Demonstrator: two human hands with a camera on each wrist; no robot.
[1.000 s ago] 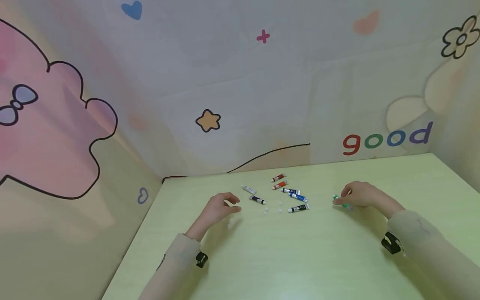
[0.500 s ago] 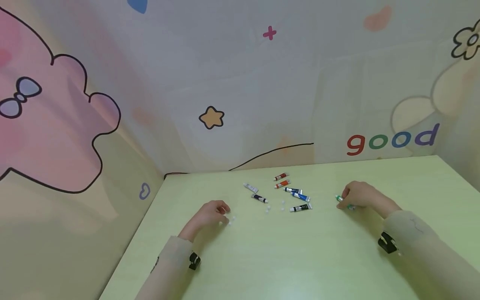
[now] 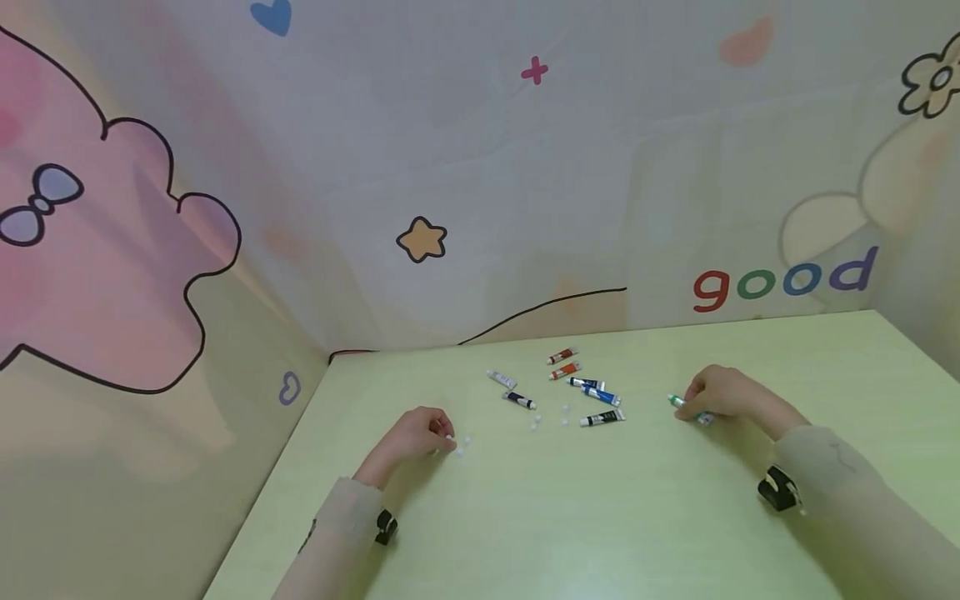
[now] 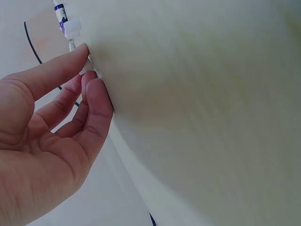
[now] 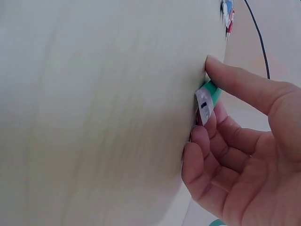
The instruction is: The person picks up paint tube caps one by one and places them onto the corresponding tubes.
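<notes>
1. The right hand (image 3: 722,392) pinched the green tube (image 5: 207,100) on the right side of the table (image 3: 562,508); a loose grip could have let it roll.
2. The left hand (image 3: 412,433) pinched, as far as I could tell, a white piece (image 4: 86,68), small enough to slip.
3. Loose white bits (image 3: 468,438) lay just beside that hand; a nudge might have scattered them.
4. Other tubes (image 3: 602,395) lay between the hands.
</notes>
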